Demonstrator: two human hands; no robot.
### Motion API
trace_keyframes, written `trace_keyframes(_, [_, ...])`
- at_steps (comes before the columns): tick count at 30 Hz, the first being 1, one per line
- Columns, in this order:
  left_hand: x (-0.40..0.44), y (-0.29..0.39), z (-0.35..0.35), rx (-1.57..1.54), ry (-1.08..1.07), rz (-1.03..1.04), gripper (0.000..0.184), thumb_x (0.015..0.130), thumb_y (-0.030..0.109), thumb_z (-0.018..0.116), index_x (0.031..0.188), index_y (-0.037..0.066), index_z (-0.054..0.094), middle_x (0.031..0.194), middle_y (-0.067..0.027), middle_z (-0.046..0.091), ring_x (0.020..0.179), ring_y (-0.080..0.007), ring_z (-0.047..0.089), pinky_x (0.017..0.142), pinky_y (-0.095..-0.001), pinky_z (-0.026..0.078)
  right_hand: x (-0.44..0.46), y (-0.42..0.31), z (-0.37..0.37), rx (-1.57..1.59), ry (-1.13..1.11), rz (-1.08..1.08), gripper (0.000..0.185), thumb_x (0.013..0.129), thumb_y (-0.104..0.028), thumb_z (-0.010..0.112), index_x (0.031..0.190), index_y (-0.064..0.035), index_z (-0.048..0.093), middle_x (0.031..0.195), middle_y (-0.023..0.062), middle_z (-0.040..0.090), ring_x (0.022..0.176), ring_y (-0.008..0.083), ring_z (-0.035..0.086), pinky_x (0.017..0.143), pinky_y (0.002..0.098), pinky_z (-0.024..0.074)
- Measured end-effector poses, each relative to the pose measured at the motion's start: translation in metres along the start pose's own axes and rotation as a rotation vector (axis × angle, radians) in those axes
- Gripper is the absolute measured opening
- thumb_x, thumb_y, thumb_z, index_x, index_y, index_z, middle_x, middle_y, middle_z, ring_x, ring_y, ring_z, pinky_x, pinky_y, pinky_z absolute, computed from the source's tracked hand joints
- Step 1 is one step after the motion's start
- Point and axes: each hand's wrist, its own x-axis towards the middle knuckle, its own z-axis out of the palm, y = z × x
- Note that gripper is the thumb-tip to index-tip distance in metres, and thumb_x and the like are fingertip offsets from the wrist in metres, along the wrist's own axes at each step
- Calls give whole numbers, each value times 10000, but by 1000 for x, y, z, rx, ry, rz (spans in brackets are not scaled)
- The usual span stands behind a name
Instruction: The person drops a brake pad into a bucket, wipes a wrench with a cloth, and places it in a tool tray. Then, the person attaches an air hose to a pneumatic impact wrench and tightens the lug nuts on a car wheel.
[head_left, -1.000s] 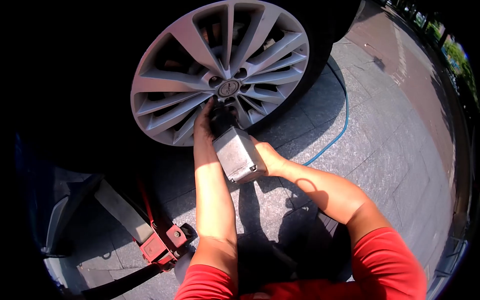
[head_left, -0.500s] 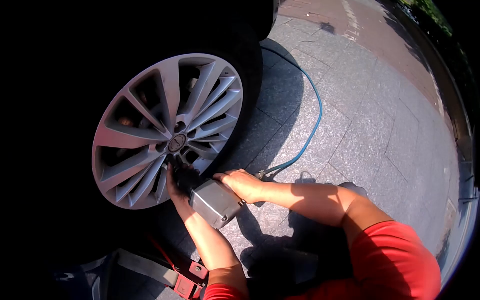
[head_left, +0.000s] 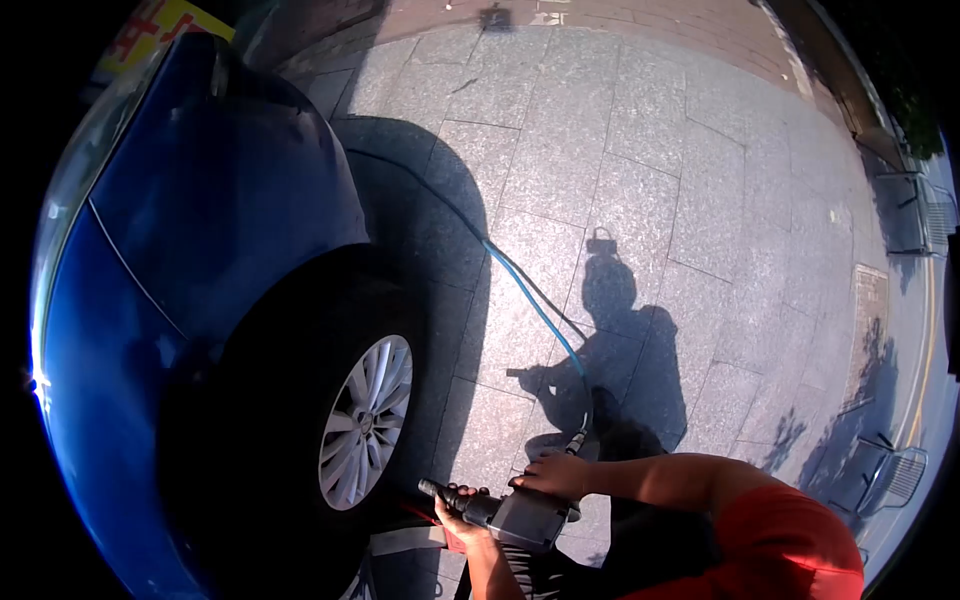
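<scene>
An impact wrench (head_left: 528, 518) with a grey body and a black nose is held low in the view, clear of the wheel (head_left: 366, 422). My left hand (head_left: 462, 512) is wrapped round its black front part, near the socket end. On the rear of the tool lies my right hand (head_left: 556, 476), closed round its handle side, beside the hose fitting. A blue air hose (head_left: 535, 300) runs from that fitting up across the paving. The silver alloy wheel sits in the dark wheel arch to the left of the tool.
A blue car (head_left: 230, 190) fills the left side. A red and grey jack (head_left: 410, 541) lies partly hidden below the wheel. Grey paving (head_left: 640, 200) carries my shadow. Metal barriers (head_left: 897, 476) stand at the far right, and a yellow sign (head_left: 165, 30) is at top left.
The impact wrench has come away from the wheel hub, with both hands still on it. The view has swung right and widened, showing the blue car body and more paving.
</scene>
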Motion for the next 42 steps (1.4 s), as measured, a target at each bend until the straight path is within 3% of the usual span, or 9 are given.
trace_keyframes(14, [-55,26,608,47,-548,-77,565,883,526,333,1037,9,499,867,-167,601,857,-348,590,774,-455,480,-119,-97,-476,96,677,-16,582,678,-222,595,1195,-15,429,960,174,538,903,347,532,784,395,432])
trace_keyframes(17, [46,-3,660,481,-819,97,490,892,418,393,983,-45,528,933,-218,602,833,-345,607,746,-437,506,-111,-60,-574,107,731,10,657,639,-293,643,1176,22,434,1033,200,531,972,356,524,823,376,427])
trace_keyframes(18, [76,-11,680,498,-701,-279,384,875,296,484,1082,-26,513,1005,-191,583,976,-304,557,880,-431,442,-112,-47,-595,186,782,45,694,629,-335,658,1179,24,435,1068,208,527,1002,354,521,839,369,425])
trace_keyframes(24, [187,-92,806,1403,-1582,100,546,730,207,631,1223,38,471,1309,-208,390,1222,-304,371,982,-403,336,-95,-34,-823,602,927,49,471,754,-304,635,1110,-20,514,1039,148,542,953,250,539,833,329,424])
trace_keyframes(28, [286,-120,906,1617,-1462,609,388,679,316,656,937,35,585,1029,-206,490,952,-356,516,795,-400,437,-60,1,-964,608,992,-255,523,768,-356,620,1154,-37,471,960,116,521,872,219,519,779,325,418])
trace_keyframes(32, [367,-53,1032,1271,-1391,666,274,692,234,698,674,16,534,669,-89,495,646,-226,516,576,-339,409,-12,41,-1103,628,965,-537,575,781,-408,606,1198,-54,427,881,83,499,792,188,499,725,320,412])
trace_keyframes(34, [394,-10,1073,1252,-939,192,298,698,212,717,622,37,488,548,-24,461,531,-120,450,490,-279,355,26,53,-1175,639,941,-632,602,788,-434,599,1220,-63,405,841,67,488,751,172,488,697,318,410])
trace_keyframes(35, [414,13,1086,1260,-887,390,308,707,251,720,636,52,496,510,15,453,485,-57,395,452,-240,328,47,59,-1209,648,923,-664,615,791,-447,595,1231,-67,394,821,59,483,731,164,483,684,317,408])
trace_keyframes(42, [585,153,1057,1810,-232,550,274,751,256,568,883,16,575,851,-211,606,854,-362,582,738,-432,460,210,89,-1451,603,885,-842,830,746,-599,564,1328,-94,258,771,35,409,657,144,412,631,303,361])
